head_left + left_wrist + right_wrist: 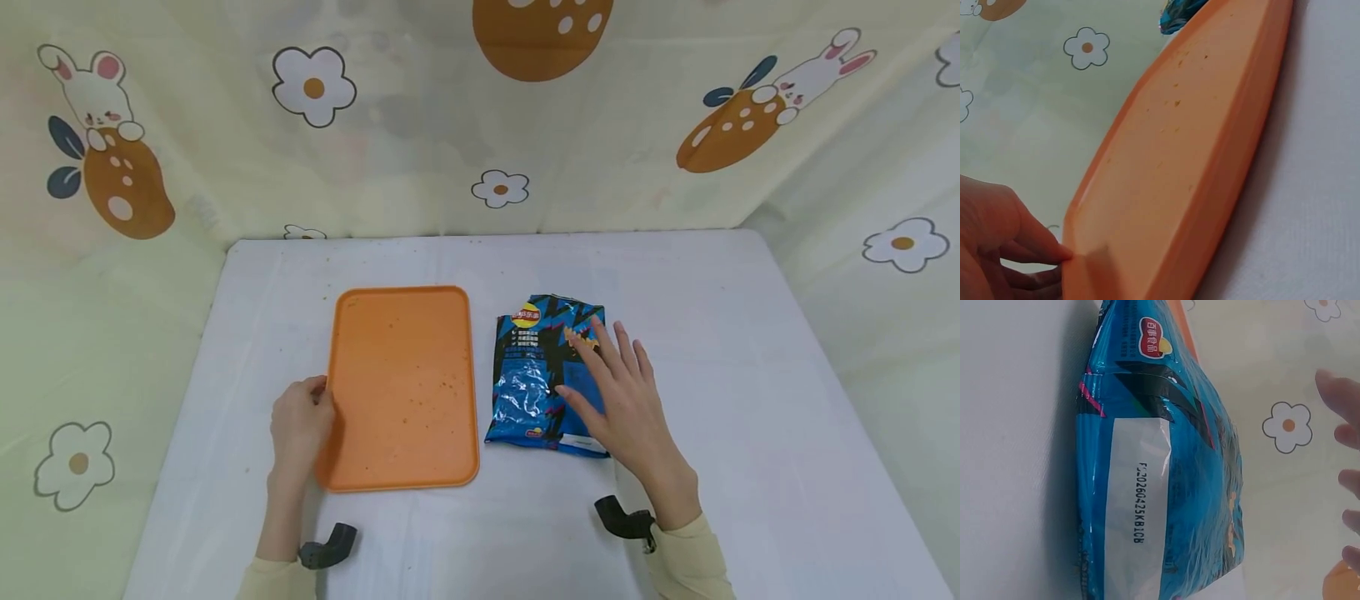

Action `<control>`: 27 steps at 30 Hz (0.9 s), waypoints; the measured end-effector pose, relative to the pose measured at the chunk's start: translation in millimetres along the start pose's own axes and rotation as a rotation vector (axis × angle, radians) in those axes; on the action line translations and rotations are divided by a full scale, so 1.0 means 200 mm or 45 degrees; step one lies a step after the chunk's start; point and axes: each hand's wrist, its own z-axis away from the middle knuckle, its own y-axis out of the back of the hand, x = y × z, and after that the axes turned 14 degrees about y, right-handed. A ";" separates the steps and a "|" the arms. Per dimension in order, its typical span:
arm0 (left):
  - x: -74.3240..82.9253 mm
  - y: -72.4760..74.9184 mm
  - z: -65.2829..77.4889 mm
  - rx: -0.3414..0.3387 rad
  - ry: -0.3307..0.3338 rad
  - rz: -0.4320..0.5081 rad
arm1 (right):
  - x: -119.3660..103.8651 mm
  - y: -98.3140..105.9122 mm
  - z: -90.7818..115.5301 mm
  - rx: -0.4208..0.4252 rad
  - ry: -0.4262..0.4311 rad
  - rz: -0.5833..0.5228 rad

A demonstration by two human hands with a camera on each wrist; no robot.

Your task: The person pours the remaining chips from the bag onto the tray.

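Observation:
An orange tray [401, 350] lies on the white table with small brown crumbs scattered over it. My left hand [302, 421] pinches its left rim; the left wrist view shows the thumb and fingers [1047, 250] at the tray's edge. Right of the tray lies a blue and black chip bag [525, 383], printed with a yellow and red logo. Above the bag is my right hand [626, 408], its fingers spread and extended. In the right wrist view, a gap shows between those fingertips [1341, 400] and the bag's puffed side [1191, 487].
The white table [750, 400] reaches well to the right of the bag, with a few tiny crumbs near its back edge. Cloth curtains [405, 150] printed with rabbits and flowers hang behind and at the sides. Black wrist mounts [328, 547] stick out beside both wrists.

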 end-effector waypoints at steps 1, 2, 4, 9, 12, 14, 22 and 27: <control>0.00 0.00 0.00 -0.003 0.003 -0.004 | 0.00 0.00 0.00 0.014 -0.001 -0.004; 0.00 0.01 0.00 -0.003 0.003 -0.009 | 0.00 0.00 0.01 0.032 -0.005 -0.013; 0.00 0.01 0.00 -0.004 0.008 -0.010 | 0.01 -0.01 0.01 0.062 -0.031 -0.049; 0.00 0.01 0.00 -0.012 0.026 -0.009 | 0.00 -0.02 0.03 0.120 -0.175 -0.218; 0.00 0.02 0.01 -0.014 0.034 -0.002 | -0.02 -0.02 0.04 0.133 -0.309 -0.311; 0.01 0.03 0.01 -0.016 0.035 0.002 | -0.03 -0.02 0.05 0.129 -0.406 -0.359; 0.01 0.02 0.01 -0.002 0.031 0.011 | -0.02 -0.05 0.10 0.135 -0.761 -0.490; 0.01 0.01 0.01 -0.017 0.035 0.019 | -0.04 -0.05 0.11 0.116 -1.063 -0.604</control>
